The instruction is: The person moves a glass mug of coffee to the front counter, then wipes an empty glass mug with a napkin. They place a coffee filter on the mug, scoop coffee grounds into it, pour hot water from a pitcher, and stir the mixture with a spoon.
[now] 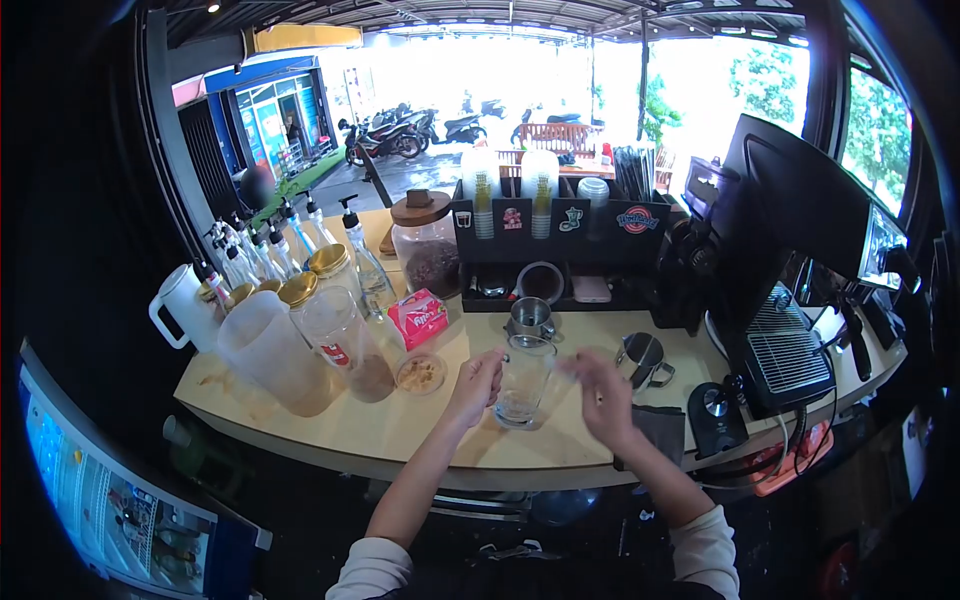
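My left hand [479,386] is closed at the left side of a clear glass mug [520,390], where its handle seems to be. The mug stands upright on the wooden counter. To its right, my right hand [603,396] is raised, its fingers smeared by motion, with no object visible in it. A small metal pitcher [530,318] stands just behind the mug. Another metal pitcher [643,358] is beyond my right hand. Left of my left hand lie a round tub with crumbly contents [420,373] and a pink packet [417,319].
Large clear pitchers [275,350] and pump bottles [366,260] line the counter's left. A black organizer [555,235] with stacked cups spans the back, beside a lidded jar [427,250]. On the right are a black scale-like device [715,415] and a machine with a metal grate [788,335].
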Demonstrator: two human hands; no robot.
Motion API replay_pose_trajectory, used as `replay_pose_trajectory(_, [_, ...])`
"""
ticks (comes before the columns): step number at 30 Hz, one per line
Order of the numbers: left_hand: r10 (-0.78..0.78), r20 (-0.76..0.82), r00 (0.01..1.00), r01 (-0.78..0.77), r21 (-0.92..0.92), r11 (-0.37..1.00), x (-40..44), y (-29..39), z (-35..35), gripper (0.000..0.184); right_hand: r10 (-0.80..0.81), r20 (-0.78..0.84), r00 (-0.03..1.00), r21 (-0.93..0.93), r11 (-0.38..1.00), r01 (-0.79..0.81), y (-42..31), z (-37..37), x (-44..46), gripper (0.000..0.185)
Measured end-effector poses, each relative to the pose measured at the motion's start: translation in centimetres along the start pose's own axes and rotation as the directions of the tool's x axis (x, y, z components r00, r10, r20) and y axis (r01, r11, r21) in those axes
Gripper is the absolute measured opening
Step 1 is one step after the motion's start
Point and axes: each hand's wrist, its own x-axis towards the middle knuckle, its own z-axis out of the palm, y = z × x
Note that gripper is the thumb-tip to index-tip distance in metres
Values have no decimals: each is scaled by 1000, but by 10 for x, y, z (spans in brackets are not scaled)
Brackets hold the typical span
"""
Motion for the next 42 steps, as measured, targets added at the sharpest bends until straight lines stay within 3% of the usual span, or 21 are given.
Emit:
replay_pose_trajectory(2, [100,41,994,-105,128,986,-1,-4,2,37,71,-91,993,2,997,-71,-4,-6,25,38])
replay_pose_trajectory(4, [112,46,993,-118,138,983,-4,0,5,38,195,165,967,42,978,-204,-2,-9,41,37])
replay_pose_trajectory(5, [132,46,990,-137,145,980,-5,2,6,39,184,344,921,26,978,-205,1,-9,44,36])
replay_pose_trajectory(6, [130,45,990,-135,146,980,-3,1,4,39,185,344,921,27,978,-206,-1,-9,45,36])
replay_pose_trajectory(8, [295,-19,955,-267,373,889,0,-1,0,40,195,554,809,285,869,-404,-10,-12,48,38])
replay_pose_trajectory(12, [306,-47,951,-266,383,885,-3,-5,-4,41,206,535,819,154,930,-334,-10,-4,47,46])
replay_pose_trajectory(14, [283,-27,959,-255,359,898,-1,-12,-9,40,341,572,746,349,722,-598,4,0,45,54])
replay_pose_trajectory(17, [207,22,978,-205,256,945,-4,-16,-14,33,359,573,737,414,649,-638,16,0,45,55])
replay_pose_trajectory(21, [64,-12,998,-62,109,992,-14,-15,-13,34,318,596,738,365,710,-601,17,-7,50,50])
replay_pose_trajectory(23, [48,12,999,-48,13,999,-8,-23,-20,35,437,467,769,239,775,-585,11,-3,48,46])
replay_pose_trajectory(26, [47,-6,999,-47,-35,998,-7,-22,-20,36,408,399,821,223,825,-518,25,4,42,44])
replay_pose_trajectory(30, [30,-51,998,-33,-59,998,-3,-23,-23,36,400,334,854,241,839,-488,33,15,29,36])
replay_pose_trajectory(32, [35,-85,996,-38,-36,999,-2,-22,-22,37,389,178,904,287,858,-425,35,23,24,32])
replay_pose_trajectory(36, [63,-87,994,-61,19,998,-1,-23,-21,36,512,170,842,260,801,-540,36,20,27,29])
replay_pose_trajectory(37, [79,-89,993,-75,46,996,-1,-23,-19,36,324,59,944,140,934,-329,29,20,27,31])
replay_pose_trajectory(39, [91,-87,992,-85,69,994,-3,-20,-13,36,-99,-12,995,-147,984,97,10,28,25,35])
replay_pose_trajectory(40, [80,-96,992,-73,73,995,-4,-18,-10,36,-95,-12,995,-151,984,92,8,37,20,35])
replay_pose_trajectory(42, [65,-101,993,-57,80,995,-4,-18,-8,37,-407,319,856,-321,803,501,10,53,4,35])
